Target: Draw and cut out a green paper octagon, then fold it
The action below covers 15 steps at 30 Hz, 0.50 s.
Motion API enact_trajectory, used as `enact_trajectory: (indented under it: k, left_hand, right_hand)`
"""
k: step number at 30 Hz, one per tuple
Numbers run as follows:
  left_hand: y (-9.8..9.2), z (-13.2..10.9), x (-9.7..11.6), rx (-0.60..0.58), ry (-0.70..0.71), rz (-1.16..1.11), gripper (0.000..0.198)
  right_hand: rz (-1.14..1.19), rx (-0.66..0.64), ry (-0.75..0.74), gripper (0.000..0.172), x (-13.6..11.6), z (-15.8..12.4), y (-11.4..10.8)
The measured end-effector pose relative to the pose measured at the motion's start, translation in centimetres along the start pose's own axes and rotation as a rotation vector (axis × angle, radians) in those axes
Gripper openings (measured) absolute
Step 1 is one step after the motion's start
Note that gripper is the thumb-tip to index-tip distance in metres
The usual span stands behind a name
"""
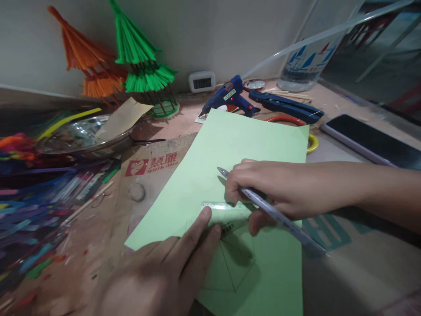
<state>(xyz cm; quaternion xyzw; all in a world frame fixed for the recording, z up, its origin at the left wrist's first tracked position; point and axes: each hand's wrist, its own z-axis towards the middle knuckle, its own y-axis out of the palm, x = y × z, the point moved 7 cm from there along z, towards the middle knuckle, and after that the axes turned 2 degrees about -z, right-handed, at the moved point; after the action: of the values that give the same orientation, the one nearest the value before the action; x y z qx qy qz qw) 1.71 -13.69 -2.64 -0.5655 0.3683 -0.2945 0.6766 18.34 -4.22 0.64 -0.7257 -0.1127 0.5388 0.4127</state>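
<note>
Toward the near edge of the worktop, a green sheet of paper is laid on a piece of cardboard, and on this sheet a clear ruler is placed. The ruler is pressed down by the left hand, which is not closed: two of its fingers are stretched out over the ruler. By the right hand a pen is gripped; it is held slantwise between the fingers, above the paper. The right hand is seen just beside the ruler; whether the ruler is touched by it cannot be told. Thin dark lines are drawn on the sheet.

At the far edge of the worktop, before the wall, a small white clock and a blue glue gun are placed. Blue pliers and, closer to the far right corner, a clear cup with printed sailing boats are also seen. Near the right edge a phone is laid with its screen up. Toward the far left corner, an orange tower and a green tower are placed, and before them a metal bowl.
</note>
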Motion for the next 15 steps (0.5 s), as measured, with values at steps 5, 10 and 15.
enact_trajectory:
  k: [5,10,15]
  left_hand:
    - [-0.6,0.2,-0.2,0.002,-0.008,-0.014,0.070]
    - [-1.9,1.2,0.2,0.091,-0.003,0.003,0.060]
    - [-1.9,1.3,0.4,0.063,-0.013,-0.015,0.053]
  right_hand:
    - [0.237,0.260,0.001,0.038,-0.7,0.4,-1.5]
    - [0.183,0.332,0.132,0.019,-0.9,1.6,-0.8]
    - [0.251,0.340,0.175,0.004,-0.3,2.5,0.2]
